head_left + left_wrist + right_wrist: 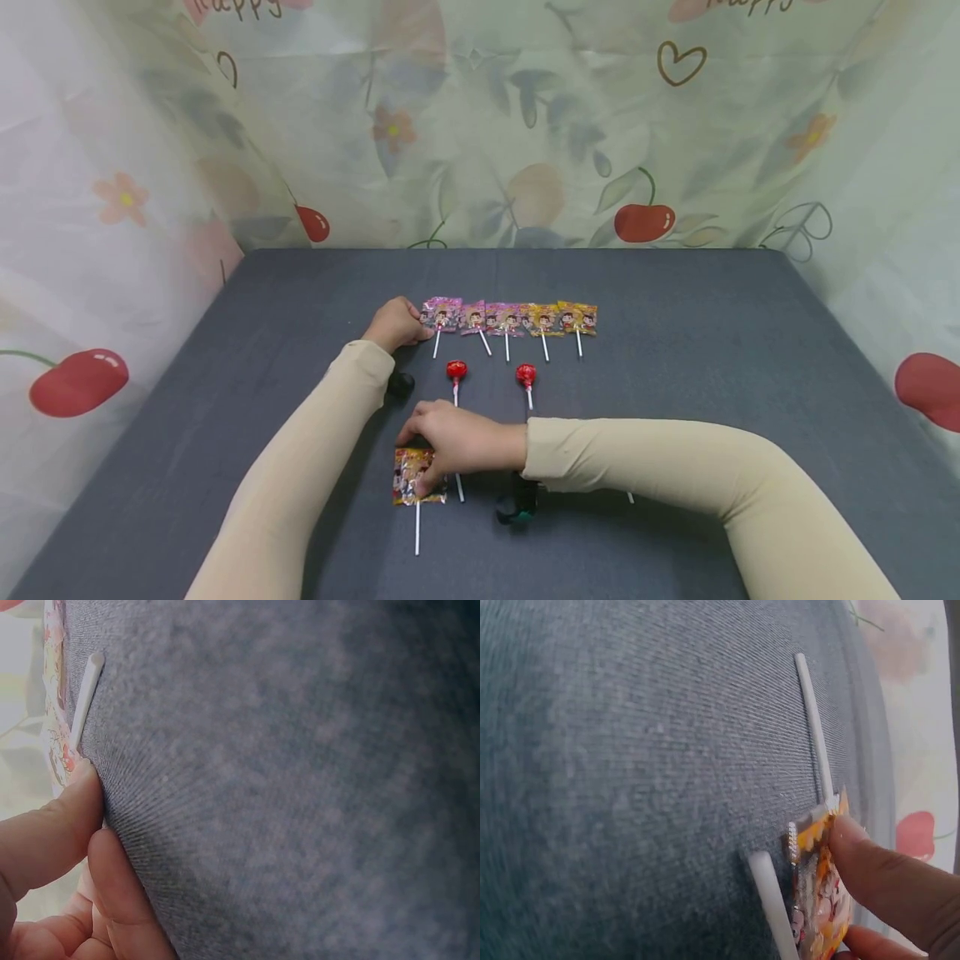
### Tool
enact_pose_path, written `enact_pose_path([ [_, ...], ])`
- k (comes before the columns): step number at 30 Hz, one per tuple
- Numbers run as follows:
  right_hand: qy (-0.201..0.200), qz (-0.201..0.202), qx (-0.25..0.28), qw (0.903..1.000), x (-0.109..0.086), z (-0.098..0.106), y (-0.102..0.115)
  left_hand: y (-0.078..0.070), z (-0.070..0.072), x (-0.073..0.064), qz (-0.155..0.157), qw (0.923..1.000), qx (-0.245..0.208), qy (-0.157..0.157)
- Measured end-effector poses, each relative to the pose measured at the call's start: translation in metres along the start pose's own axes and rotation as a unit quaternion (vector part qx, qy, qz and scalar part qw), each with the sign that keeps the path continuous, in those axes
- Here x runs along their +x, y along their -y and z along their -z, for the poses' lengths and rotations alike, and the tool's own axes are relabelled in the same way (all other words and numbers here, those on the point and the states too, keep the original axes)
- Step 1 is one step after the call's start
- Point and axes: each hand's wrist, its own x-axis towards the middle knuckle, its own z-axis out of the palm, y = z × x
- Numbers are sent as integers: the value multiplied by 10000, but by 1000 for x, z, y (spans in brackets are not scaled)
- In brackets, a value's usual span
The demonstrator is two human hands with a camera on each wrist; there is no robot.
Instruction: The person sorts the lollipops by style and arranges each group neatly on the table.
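Observation:
My left hand (397,323) is at the far left end of a row of wrapped lollipops, thumb and fingers pinching the edge of a pink-wrapped lollipop (444,315). In the left wrist view its wrapper is mostly hidden behind the thumb (56,825), and a white stick (88,697) points away. Nearer the front, my right hand (468,437) grips a yellow-wrapped lollipop (405,475) by its wrapper, thumb on top. The right wrist view shows that wrapper (817,900) under the thumb, with its stick (814,724) pointing out and another white stick (769,900) alongside.
More pink lollipops (506,318) and yellow ones (577,318) continue the row. Two red lollipops (457,369) (526,375) lie between the row and my right arm. Stick ends (461,488) (631,497) show below that arm. Patterned cloth (480,125) borders the dark table (697,333).

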Motion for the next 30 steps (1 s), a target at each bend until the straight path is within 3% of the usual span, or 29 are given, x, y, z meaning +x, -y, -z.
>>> enact_pose_path([
  [11,-26,-37,-179,9998,-1,-1,3,-1,1,-2,47,10000,-34,-18],
  [21,184,-149,-359,9991,5,0,2,-1,1,-2,98,9999,-50,-16],
  [30,266,63,-488,9984,5,0,0,0,0,1,83,9999,-67,48],
])
